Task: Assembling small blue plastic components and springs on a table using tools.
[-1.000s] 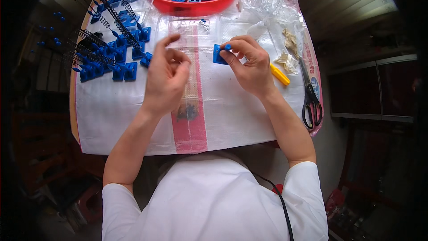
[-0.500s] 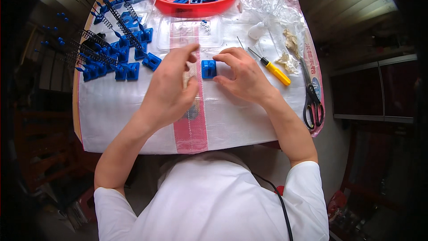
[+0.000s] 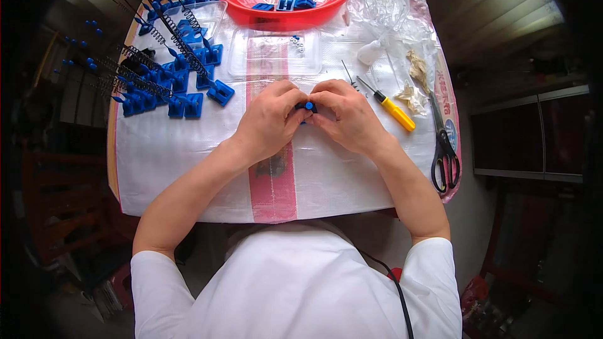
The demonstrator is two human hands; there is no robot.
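Over the pink stripe of the covered table, both hands meet at a small blue plastic piece (image 3: 308, 107). My left hand (image 3: 270, 118) pinches it from the left with thumb and fingers closed. From the other side, my right hand (image 3: 345, 118) grips it the same way. A round blue knob shows between the fingertips, along with a dark part beside it. Most of the piece is hidden by the fingers, so I cannot tell how it is tilted or whether it touches the table.
Blue bases with black springs (image 3: 178, 80) crowd the left side. Behind my hands lies a clear plastic tray (image 3: 274, 56) with tiny parts; a red basin (image 3: 282, 20) stands farther back. To the right are a yellow-handled screwdriver (image 3: 397, 115), black-handled scissors (image 3: 445, 163) and crumpled clear plastic (image 3: 386, 6).
My left hand has come in from the left and closed on the blue piece. My right hand's fingers have closed on it too. The whole view has shifted slightly.
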